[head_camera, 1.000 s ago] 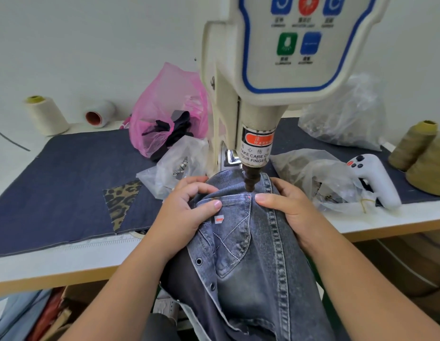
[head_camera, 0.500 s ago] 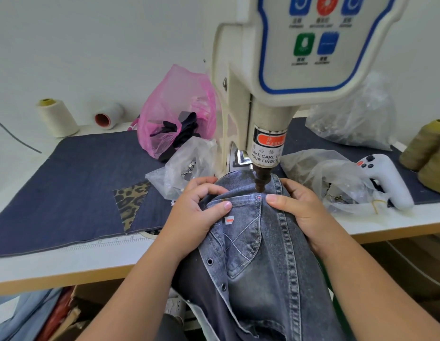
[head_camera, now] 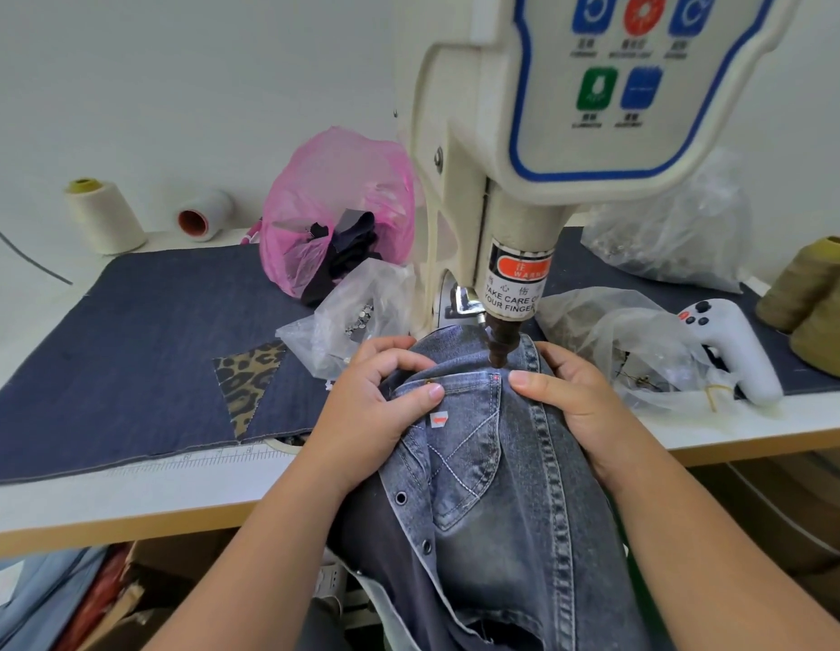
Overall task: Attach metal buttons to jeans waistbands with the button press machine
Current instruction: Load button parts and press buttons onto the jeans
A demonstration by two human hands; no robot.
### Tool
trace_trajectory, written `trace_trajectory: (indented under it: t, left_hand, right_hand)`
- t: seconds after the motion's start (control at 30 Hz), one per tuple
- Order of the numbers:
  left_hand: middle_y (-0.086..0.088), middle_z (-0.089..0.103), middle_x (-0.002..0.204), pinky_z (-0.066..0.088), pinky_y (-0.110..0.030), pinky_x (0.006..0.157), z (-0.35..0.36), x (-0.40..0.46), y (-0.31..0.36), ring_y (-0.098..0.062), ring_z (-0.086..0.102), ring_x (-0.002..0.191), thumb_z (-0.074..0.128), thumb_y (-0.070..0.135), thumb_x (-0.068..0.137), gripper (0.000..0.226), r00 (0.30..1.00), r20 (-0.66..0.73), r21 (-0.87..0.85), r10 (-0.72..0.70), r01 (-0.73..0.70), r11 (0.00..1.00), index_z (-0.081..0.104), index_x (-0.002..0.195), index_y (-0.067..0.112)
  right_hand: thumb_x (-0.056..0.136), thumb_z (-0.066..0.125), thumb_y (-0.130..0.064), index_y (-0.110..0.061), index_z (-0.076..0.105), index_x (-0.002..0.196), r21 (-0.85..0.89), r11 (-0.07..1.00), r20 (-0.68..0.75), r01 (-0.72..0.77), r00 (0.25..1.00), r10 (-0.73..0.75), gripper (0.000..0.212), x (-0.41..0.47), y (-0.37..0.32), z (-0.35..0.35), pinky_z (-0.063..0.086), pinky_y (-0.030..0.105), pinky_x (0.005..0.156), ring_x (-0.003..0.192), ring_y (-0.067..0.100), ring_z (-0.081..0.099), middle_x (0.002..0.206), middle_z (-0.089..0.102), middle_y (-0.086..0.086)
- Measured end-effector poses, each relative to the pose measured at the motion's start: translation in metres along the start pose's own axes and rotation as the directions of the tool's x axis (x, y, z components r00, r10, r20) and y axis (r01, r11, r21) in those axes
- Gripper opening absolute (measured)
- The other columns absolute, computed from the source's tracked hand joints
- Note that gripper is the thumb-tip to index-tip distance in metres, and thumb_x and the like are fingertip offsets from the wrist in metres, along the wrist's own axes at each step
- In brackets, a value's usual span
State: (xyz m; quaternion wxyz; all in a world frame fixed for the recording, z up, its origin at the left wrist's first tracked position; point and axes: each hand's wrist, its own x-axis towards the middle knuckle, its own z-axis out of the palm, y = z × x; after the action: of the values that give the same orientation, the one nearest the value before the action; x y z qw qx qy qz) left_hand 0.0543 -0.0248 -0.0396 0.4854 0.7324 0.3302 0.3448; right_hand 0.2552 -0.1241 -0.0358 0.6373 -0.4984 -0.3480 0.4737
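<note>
Left hand (head_camera: 378, 406) pinches the grey washed-denim jeans (head_camera: 483, 486); right hand (head_camera: 575, 406) presses flat, stretching fabric between both hands beneath the brown metal punch (head_camera: 501, 343) for alignment.

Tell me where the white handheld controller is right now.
In the head view the white handheld controller lies at the table's right side, beside the clear plastic bag, left of the olive thread cones.
</note>
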Motion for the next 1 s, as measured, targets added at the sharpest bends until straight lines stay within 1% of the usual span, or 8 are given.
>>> trace_trajectory:
  t: [0.1,0.23,0.4,0.57,0.73,0.8,0.87,1.0]
  left_hand:
    - [0.020,0.053,0.124,0.032,0.004,0.085,-0.0007,-0.0003,0.0001,0.015,0.052,0.112,0.079,0.015,0.082,0.019,1.000,0.003,0.001,0.001,-0.001,1.000,0.074,0.087,0.033]
    - [0.022,0.052,0.124,0.033,-0.001,0.088,-0.0006,-0.0007,0.0010,0.014,0.052,0.112,0.079,0.017,0.082,0.018,1.000,0.004,-0.006,-0.007,0.007,1.000,0.073,0.087,0.032]
    - [0.021,0.053,0.125,0.033,0.004,0.085,-0.0005,-0.0006,0.0009,0.014,0.053,0.111,0.080,0.015,0.081,0.019,1.000,0.003,-0.012,-0.004,0.004,1.000,0.073,0.087,0.033]
    - [0.019,0.053,0.126,0.033,0.004,0.085,0.0004,-0.0006,0.0009,0.014,0.053,0.111,0.079,0.012,0.081,0.019,1.000,-0.001,-0.033,-0.011,0.011,0.999,0.074,0.089,0.029]
    - [0.017,0.054,0.127,0.034,0.003,0.085,0.0004,-0.0003,-0.0003,0.011,0.054,0.112,0.080,0.012,0.081,0.019,1.000,0.009,-0.050,-0.011,0.011,0.999,0.075,0.088,0.030]
    - [0.015,0.054,0.127,0.035,0.002,0.086,0.0009,-0.0001,0.0003,0.009,0.055,0.113,0.082,0.018,0.078,0.017,1.000,0.009,-0.064,-0.008,0.008,0.998,0.076,0.087,0.030]
    - [0.016,0.055,0.126,0.036,0.001,0.087,0.0012,-0.0004,0.0017,0.008,0.056,0.114,0.078,0.027,0.071,0.015,1.000,0.009,-0.083,-0.007,0.007,0.997,0.076,0.085,0.032]
    - [0.017,0.054,0.127,0.037,-0.006,0.090,0.0008,-0.0006,0.0017,0.008,0.056,0.114,0.075,0.032,0.068,0.019,1.000,0.019,-0.078,-0.010,0.011,0.997,0.075,0.087,0.036]
  right_hand:
    - [0.068,0.074,-0.013,-0.014,0.072,0.101,-0.010,1.000,-0.008,-0.001,1.000,0.001,0.034,0.0002,-0.0003,0.0004,0.058,0.034,0.063,0.080,0.025,0.073,0.097,0.075,0.014]
    - [0.069,0.075,-0.012,-0.018,0.076,0.095,0.007,1.000,-0.004,-0.004,1.000,0.004,0.027,0.0006,-0.0008,0.0006,0.059,0.035,0.065,0.082,0.027,0.073,0.100,0.075,0.015]
    - [0.069,0.076,-0.013,-0.018,0.075,0.097,-0.002,1.000,-0.005,-0.006,1.000,0.006,0.028,0.0011,0.0000,-0.0007,0.059,0.035,0.065,0.083,0.027,0.073,0.101,0.075,0.015]
    - [0.069,0.076,-0.014,-0.017,0.075,0.099,0.003,1.000,0.006,-0.016,1.000,0.016,0.029,0.0024,0.0008,-0.0016,0.058,0.036,0.066,0.084,0.029,0.073,0.103,0.074,0.017]
    - [0.069,0.075,-0.013,-0.015,0.073,0.100,0.014,1.000,0.012,-0.027,1.000,0.027,0.031,0.0030,0.0003,-0.0021,0.058,0.036,0.066,0.084,0.029,0.073,0.102,0.074,0.017]
    - [0.069,0.074,-0.011,-0.015,0.074,0.098,0.027,0.999,0.011,-0.019,1.000,0.019,0.029,0.0028,0.0002,-0.0017,0.058,0.034,0.064,0.081,0.027,0.073,0.099,0.075,0.015]
    - [0.069,0.073,-0.010,-0.015,0.073,0.096,0.042,0.999,0.013,-0.016,1.000,0.016,0.028,0.0024,-0.0004,-0.0008,0.058,0.033,0.062,0.078,0.025,0.073,0.096,0.075,0.014]
    - [0.067,0.078,-0.005,-0.009,0.069,0.103,0.037,0.999,0.020,-0.025,0.999,0.025,0.037,0.0023,-0.0024,-0.0001,0.058,0.032,0.061,0.076,0.024,0.073,0.094,0.075,0.014]
